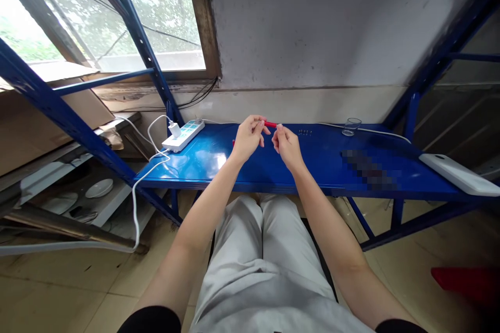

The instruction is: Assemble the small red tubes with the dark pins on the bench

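Observation:
Above the blue table [203,166], my left hand [249,138] pinches the left end of a slim red pen-like stick [271,124]. My right hand [288,145] has its thumb and fingertips closed at the stick's right end. The stick lies almost level between the two hands; its ends are covered by fingers. A small bit of another red thing [233,142] peeks out beside my left wrist, mostly hidden. Just right of my right hand, several tiny metal pieces [305,132] stand in rows on the table, too small to name.
A white power strip [183,135] with a plugged-in charger and cable is at the table's left. A clear glass cup [352,126], a blurred dark object [367,169] and a white flat panel [459,173] are at the right. Blue posts [133,21] frame both sides.

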